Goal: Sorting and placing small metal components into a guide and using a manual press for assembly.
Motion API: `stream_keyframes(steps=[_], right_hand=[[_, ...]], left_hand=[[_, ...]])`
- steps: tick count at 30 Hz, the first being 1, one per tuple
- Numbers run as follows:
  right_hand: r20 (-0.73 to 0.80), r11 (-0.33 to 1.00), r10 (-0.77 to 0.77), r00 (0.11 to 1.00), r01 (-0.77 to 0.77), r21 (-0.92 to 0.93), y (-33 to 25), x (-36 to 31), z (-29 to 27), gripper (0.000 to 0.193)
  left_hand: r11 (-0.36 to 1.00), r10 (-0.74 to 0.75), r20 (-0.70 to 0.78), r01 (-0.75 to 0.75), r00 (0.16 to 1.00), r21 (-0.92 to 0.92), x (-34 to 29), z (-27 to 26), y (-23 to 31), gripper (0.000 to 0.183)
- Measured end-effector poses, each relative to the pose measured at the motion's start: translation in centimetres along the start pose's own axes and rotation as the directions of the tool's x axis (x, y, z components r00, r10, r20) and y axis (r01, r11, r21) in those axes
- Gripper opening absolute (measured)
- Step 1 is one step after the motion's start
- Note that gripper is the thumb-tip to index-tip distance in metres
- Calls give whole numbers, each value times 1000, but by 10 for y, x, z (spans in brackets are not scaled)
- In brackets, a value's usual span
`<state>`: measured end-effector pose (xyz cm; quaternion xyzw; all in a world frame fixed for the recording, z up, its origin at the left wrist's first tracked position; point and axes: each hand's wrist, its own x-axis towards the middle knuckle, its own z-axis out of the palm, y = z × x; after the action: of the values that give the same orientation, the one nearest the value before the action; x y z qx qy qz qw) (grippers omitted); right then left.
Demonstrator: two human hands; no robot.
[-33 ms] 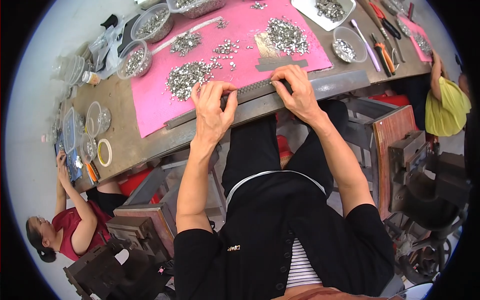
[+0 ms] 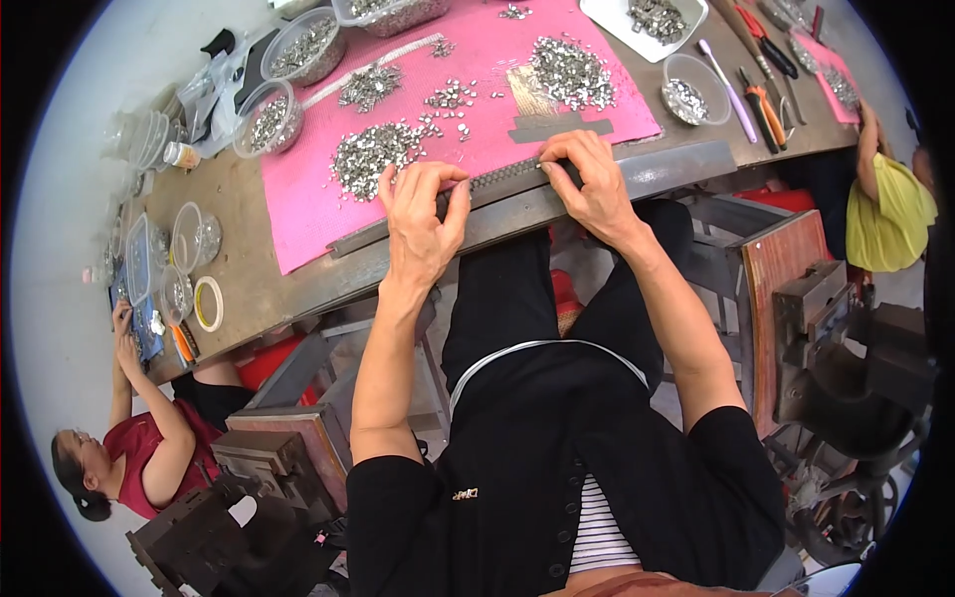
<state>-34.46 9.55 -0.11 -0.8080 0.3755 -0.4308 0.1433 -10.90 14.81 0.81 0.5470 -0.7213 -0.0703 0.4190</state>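
A narrow dark strip of small links (image 2: 505, 177) stretches between my hands, along the long grey metal bar (image 2: 517, 207) at the bench's front edge. My left hand (image 2: 423, 217) is closed, thumb and fingers pinching around its left end. At the other end my right hand (image 2: 589, 177) is also closed, with a dark piece showing beside the thumb. What the curled fingers cover is hidden. Just beyond lies a pink mat (image 2: 298, 224) with a heap of small silver pieces (image 2: 373, 159), a second heap (image 2: 572, 72) and a flat grey strip (image 2: 562, 130).
Plastic tubs of metal pieces (image 2: 269, 124) stand at the left, and a small round tub (image 2: 696, 95) at the right. Beside that lie a purple toothbrush (image 2: 731, 90) and orange-handled pliers (image 2: 766, 114). People in red (image 2: 159, 448) and yellow (image 2: 885, 214) sit either side.
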Motion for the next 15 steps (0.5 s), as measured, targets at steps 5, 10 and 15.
stream_keyframes(steps=[5, 10, 15], right_hand=[[42, 999, 50, 998, -49, -23, -3, 1, -3, 7], [96, 941, 203, 975, -221, 257, 1, 4, -10, 9], [33, 956, 275, 961, -277, 97, -12, 7, -3, 16]], left_hand=[[981, 5, -33, 1, 999, 193, 4, -13, -16, 23], [872, -121, 157, 29, 980, 488, 5, -21, -31, 54], [921, -185, 328, 47, 927, 387, 4, -17, -10, 69]])
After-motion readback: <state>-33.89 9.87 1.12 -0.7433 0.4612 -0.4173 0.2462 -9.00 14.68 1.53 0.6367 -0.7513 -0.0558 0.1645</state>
